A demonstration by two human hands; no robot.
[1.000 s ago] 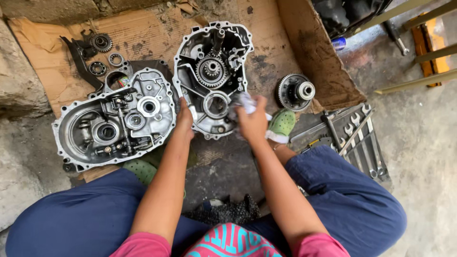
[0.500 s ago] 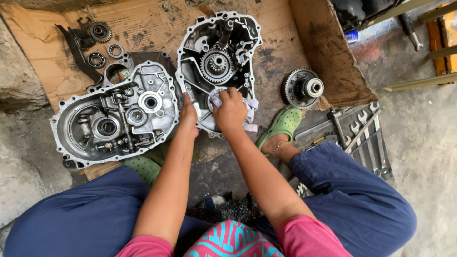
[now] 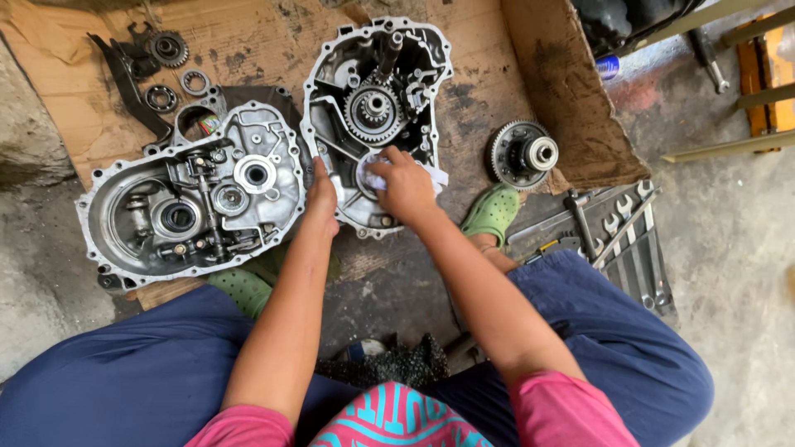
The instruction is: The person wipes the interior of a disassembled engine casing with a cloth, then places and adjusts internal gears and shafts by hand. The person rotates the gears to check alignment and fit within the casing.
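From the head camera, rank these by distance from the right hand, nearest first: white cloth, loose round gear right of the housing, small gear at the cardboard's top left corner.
1. white cloth, under the right hand.
2. loose round gear, to the hand's right.
3. small gear, far upper left.

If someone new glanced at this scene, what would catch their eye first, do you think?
Probably the two open metal gear housings on the cardboard: one at centre with a toothed gear showing, another to its left. The right hand presses a white cloth into the centre housing while the left hand grips its edge. Wrenches lie at right.
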